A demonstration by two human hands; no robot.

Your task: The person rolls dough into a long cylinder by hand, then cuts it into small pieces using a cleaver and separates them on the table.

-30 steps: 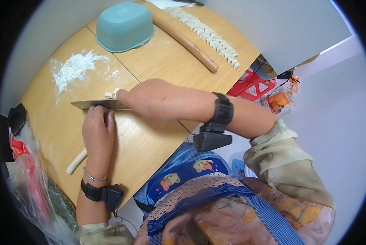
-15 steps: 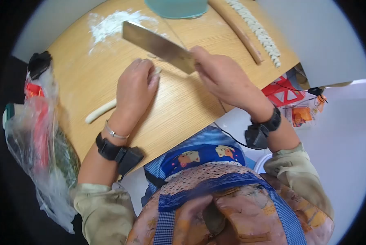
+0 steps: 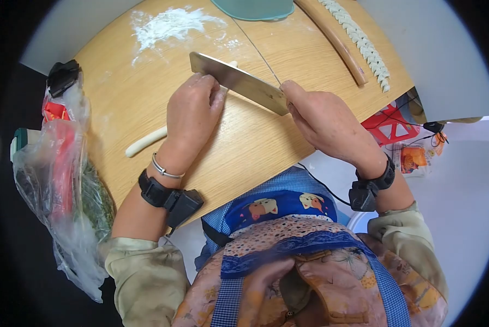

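My left hand (image 3: 194,109) is closed over a white dough rope (image 3: 146,143) lying on the wooden table. One end of the rope sticks out to the lower left, and a short tip shows past the blade at the other end. My right hand (image 3: 329,121) grips a cleaver (image 3: 241,84), its handle hidden in the fingers. The broad blade slants across the rope, right beside my left fingertips. Whether its edge has gone into the dough cannot be seen.
White flour (image 3: 173,26) is scattered at the back left. A teal mat or board (image 3: 255,8) lies at the back edge. To the right are a wooden rolling pin (image 3: 337,46) and a row of small dough pieces (image 3: 361,43). Plastic bags (image 3: 59,180) hang by the left table edge.
The cleaver has come down from above the table to the dough rope, beside my left hand. A rope tip now shows beyond the blade. The whole view has shifted slightly.
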